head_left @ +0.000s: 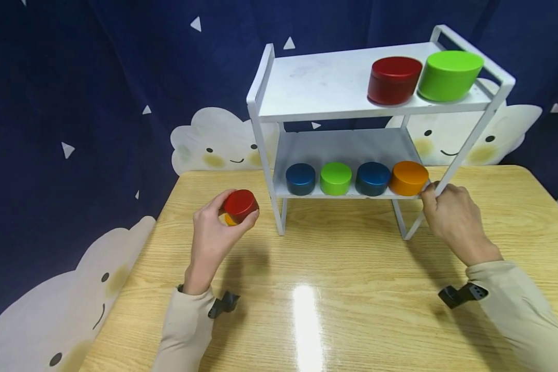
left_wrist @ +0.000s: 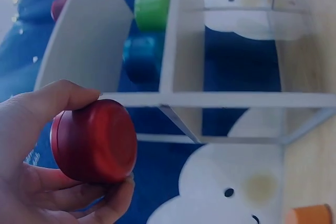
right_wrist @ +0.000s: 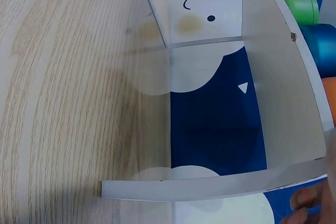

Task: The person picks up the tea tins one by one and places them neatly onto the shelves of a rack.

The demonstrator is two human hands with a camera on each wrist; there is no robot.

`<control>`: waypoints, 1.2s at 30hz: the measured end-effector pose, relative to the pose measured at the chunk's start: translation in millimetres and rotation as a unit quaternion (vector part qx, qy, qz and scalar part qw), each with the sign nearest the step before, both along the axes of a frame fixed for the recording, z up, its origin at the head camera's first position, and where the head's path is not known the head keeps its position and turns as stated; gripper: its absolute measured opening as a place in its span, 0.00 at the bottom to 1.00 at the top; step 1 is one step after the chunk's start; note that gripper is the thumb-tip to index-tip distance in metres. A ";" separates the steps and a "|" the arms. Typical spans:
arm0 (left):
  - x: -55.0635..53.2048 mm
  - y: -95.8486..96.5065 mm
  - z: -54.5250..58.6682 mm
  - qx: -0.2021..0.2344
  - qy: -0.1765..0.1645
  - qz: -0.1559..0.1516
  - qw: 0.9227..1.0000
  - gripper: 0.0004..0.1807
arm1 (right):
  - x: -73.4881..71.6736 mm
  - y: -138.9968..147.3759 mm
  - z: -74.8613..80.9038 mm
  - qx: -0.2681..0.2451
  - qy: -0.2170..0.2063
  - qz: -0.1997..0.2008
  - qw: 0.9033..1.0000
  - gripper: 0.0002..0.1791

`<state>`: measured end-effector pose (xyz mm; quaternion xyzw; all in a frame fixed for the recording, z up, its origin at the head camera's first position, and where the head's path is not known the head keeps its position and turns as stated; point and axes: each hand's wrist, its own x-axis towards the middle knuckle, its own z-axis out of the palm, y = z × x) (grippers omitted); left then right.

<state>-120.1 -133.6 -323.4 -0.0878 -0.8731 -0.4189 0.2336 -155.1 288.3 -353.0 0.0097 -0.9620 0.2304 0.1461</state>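
My left hand (head_left: 214, 227) holds a small round red tin (head_left: 242, 204) between thumb and fingers, above the table and left of a white two-tier rack (head_left: 316, 85). The left wrist view shows this red tin (left_wrist: 100, 142) tilted, its flat end turned toward the rack. With my right hand (head_left: 455, 217) I grip the right end of the rack's lower shelf by the post, next to an orange tin (head_left: 409, 178). Some right fingers (right_wrist: 307, 203) show past the rack's frame; the rest are hidden. Also on the lower shelf are blue (head_left: 300, 179), green (head_left: 336, 179) and blue tins (head_left: 373, 179).
A larger red tin (head_left: 394, 81) and a larger green tin (head_left: 450, 76) stand at the right of the top shelf. Behind my left hand, another orange tin (left_wrist: 311, 215) sits on the wooden table (head_left: 353, 289). A dark blue curtain (head_left: 97, 77) hangs behind.
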 end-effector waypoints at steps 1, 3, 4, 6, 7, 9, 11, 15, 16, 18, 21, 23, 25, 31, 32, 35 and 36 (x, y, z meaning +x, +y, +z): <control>0.5 2.1 2.8 -0.004 -0.002 -0.004 1.000 0.27 | 0.1 0.0 0.1 0.000 0.000 0.000 1.000 0.29; 1.6 6.2 8.4 -0.011 -0.007 -0.010 1.000 0.28 | 0.3 0.0 0.2 0.000 -0.002 0.000 1.000 0.30; 2.0 8.2 10.9 -0.014 -0.009 -0.013 1.000 0.28 | 0.4 0.0 0.3 0.001 -0.002 0.000 1.000 0.30; 3.0 12.6 16.3 -0.016 -0.012 -0.019 1.000 0.29 | 0.5 0.2 0.5 0.001 -0.003 0.000 1.000 0.30; 3.5 14.6 18.9 -0.017 -0.013 -0.023 1.000 0.30 | 0.5 0.1 0.5 0.001 -0.003 0.000 1.000 0.30; 3.8 18.8 23.9 -0.017 -0.012 -0.032 0.999 0.31 | 0.5 0.2 0.5 0.001 -0.003 0.000 1.000 0.30; 3.6 23.0 28.8 -0.020 -0.007 -0.041 0.999 0.31 | 0.5 0.3 0.5 0.001 -0.004 0.000 1.000 0.30; 1.5 31.5 36.8 -0.017 0.000 -0.055 0.998 0.30 | 0.8 0.6 0.5 0.002 -0.007 -0.003 1.000 0.30; 0.9 33.5 38.5 -0.017 0.001 -0.057 0.998 0.29 | 0.8 0.6 0.5 0.001 -0.008 -0.004 1.000 0.31; -0.3 37.3 41.3 -0.015 0.002 -0.062 0.998 0.28 | 0.8 0.4 0.3 0.000 -0.009 -0.004 1.000 0.31; -1.5 42.2 44.6 -0.016 -0.001 -0.071 0.997 0.28 | 0.9 0.1 -0.1 -0.002 -0.007 -0.003 1.000 0.31; -1.8 44.5 46.4 -0.015 -0.004 -0.078 0.997 0.28 | 0.9 -0.2 -0.5 -0.002 -0.005 -0.003 1.000 0.31; -2.0 46.6 48.2 -0.018 -0.006 -0.081 0.996 0.28 | 1.0 -0.2 -0.6 -0.001 -0.003 -0.004 1.000 0.30; -2.2 50.5 52.4 -0.027 -0.008 -0.085 0.996 0.28 | 0.3 -0.3 0.0 -0.003 -0.001 -0.006 1.000 0.29; -2.1 50.9 53.0 -0.029 -0.008 -0.085 0.996 0.28 | 0.2 -0.4 0.1 -0.004 -0.001 -0.007 1.000 0.29; -2.1 51.8 54.6 -0.035 -0.008 -0.085 0.996 0.28 | 0.4 -0.6 0.4 -0.003 -0.004 -0.008 1.000 0.29; -2.2 52.1 54.9 -0.037 -0.008 -0.085 0.996 0.28 | 0.6 -0.6 0.5 -0.003 -0.005 -0.008 1.000 0.29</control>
